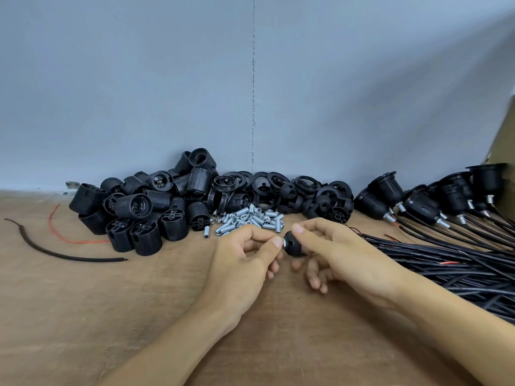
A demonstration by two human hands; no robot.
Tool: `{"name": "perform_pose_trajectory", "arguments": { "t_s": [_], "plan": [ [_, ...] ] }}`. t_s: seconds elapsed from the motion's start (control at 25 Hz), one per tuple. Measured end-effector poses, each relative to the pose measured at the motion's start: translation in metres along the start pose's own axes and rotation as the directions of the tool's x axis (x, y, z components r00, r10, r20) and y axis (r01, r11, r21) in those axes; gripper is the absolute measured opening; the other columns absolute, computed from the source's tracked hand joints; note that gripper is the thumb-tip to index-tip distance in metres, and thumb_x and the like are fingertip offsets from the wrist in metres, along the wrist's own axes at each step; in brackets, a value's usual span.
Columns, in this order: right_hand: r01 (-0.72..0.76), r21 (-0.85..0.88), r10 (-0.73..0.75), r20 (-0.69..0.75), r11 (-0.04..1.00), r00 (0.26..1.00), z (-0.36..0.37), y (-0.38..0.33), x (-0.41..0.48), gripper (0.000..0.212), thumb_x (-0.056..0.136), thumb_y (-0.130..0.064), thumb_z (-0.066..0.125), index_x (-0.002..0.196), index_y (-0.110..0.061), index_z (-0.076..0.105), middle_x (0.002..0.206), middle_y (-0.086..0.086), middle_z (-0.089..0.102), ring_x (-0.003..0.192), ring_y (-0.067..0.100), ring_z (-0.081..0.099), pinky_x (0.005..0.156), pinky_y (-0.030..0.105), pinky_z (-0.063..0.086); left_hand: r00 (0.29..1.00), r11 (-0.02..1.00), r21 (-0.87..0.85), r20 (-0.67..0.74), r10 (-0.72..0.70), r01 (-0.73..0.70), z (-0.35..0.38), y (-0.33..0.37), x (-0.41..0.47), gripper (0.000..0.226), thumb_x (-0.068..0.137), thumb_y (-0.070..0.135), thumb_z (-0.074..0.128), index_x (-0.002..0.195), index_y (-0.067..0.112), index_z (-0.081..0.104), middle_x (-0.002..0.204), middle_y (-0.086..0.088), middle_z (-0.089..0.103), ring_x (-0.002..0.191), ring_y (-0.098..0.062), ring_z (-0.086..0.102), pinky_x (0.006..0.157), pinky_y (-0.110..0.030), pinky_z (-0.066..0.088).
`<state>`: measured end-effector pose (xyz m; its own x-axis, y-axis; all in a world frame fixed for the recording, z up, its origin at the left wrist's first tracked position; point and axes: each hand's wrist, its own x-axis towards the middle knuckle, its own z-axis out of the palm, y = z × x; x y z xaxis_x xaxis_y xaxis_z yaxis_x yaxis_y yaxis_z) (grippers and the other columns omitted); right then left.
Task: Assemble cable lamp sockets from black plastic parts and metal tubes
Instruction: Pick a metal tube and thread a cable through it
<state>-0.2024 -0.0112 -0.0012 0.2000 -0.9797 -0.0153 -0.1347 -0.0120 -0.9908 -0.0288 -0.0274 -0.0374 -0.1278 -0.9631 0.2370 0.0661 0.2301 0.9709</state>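
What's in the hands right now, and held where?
Right hand grips black cap by its dome; left hand pinches the metal tube at its end.

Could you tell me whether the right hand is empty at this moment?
No, the right hand pinches a round black cap, and the left hand pinches the metal tube at its end.

Viewpoint: one wide-angle camera on the person's head.
Facing: forward and down over the brown wooden tabletop [83, 316] toward the blue-grey painted wall [139, 79].
Nearness: close; left hand [245, 260] and right hand [342, 254] sit mid-frame.
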Motion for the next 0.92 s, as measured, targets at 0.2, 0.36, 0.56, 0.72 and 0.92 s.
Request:
{"name": "perform_pose_trajectory", "arguments": {
  "t_s": [0.2, 0.36, 0.56, 0.72, 0.92],
  "plan": [
    [0.096, -0.031, -0.096, 0.015, 0.995, 0.995, -0.0032, -0.0006, 0.0009, 0.03, 0.094, -0.03, 0.066, 0.12, -0.015, 0.061, 0.097, 0.009, 0.068, 0.064, 0.023, 0.064, 0.058, 0.028, 0.054, 1.0, 0.999, -0.025, -0.004, -0.028, 0.028, 0.0001, 0.0001, 0.0007, 0.014, 0.095, 0.007, 0.068, 0.084, 0.013, 0.074, 0.066, -0.002, 0.069, 0.056, -0.01, 0.06, 0.052, -0.018, 0.048],
    [0.01, -0.048, -0.012, -0.034, 0.999, 0.999, -0.0004, 0.0038, 0.0043, 0.038, 0.099, -0.045, 0.052, 0.108, -0.009, 0.058, 0.075, 0.008, 0.066, 0.049, 0.021, 0.055, 0.046, 0.029, 0.046, 0.999, 1.0, 0.002, 0.035, -0.007, 0.007, 0.0022, 0.0017, -0.0009, 0.012, 0.093, 0.004, 0.07, 0.084, 0.012, 0.073, 0.068, -0.003, 0.071, 0.057, -0.011, 0.062, 0.054, -0.02, 0.05],
    [0.116, -0.066, -0.117, -0.009, 0.991, 0.993, -0.0057, 0.0023, 0.0005, 0.034, 0.09, -0.036, 0.069, 0.118, -0.019, 0.064, 0.087, 0.001, 0.069, 0.065, 0.022, 0.065, 0.059, 0.027, 0.052, 0.999, 0.998, -0.051, -0.004, -0.033, 0.032, 0.0015, 0.0024, 0.0007, 0.012, 0.096, 0.005, 0.066, 0.085, 0.008, 0.072, 0.067, -0.004, 0.07, 0.056, -0.012, 0.061, 0.052, -0.02, 0.049],
    [0.088, -0.123, -0.092, -0.026, 0.989, 0.995, -0.0046, 0.0048, 0.0029, 0.026, 0.097, -0.036, 0.06, 0.11, -0.013, 0.063, 0.074, 0.006, 0.066, 0.053, 0.02, 0.057, 0.052, 0.025, 0.047, 1.0, 0.999, -0.044, 0.005, -0.026, 0.026, 0.0021, 0.0033, 0.0, 0.011, 0.095, 0.004, 0.067, 0.086, 0.007, 0.072, 0.067, -0.005, 0.07, 0.056, -0.012, 0.062, 0.052, -0.02, 0.049],
    [0.131, -0.177, -0.136, -0.02, 0.976, 0.99, -0.0051, 0.004, 0.0005, 0.035, 0.09, -0.049, 0.063, 0.114, -0.025, 0.064, 0.091, 0.001, 0.072, 0.054, 0.017, 0.058, 0.051, 0.025, 0.044, 0.999, 0.998, -0.059, -0.011, -0.032, 0.031, 0.0022, 0.0033, 0.0, 0.013, 0.096, 0.004, 0.066, 0.085, 0.007, 0.072, 0.067, -0.005, 0.07, 0.055, -0.012, 0.061, 0.052, -0.02, 0.049]
  ]
}}
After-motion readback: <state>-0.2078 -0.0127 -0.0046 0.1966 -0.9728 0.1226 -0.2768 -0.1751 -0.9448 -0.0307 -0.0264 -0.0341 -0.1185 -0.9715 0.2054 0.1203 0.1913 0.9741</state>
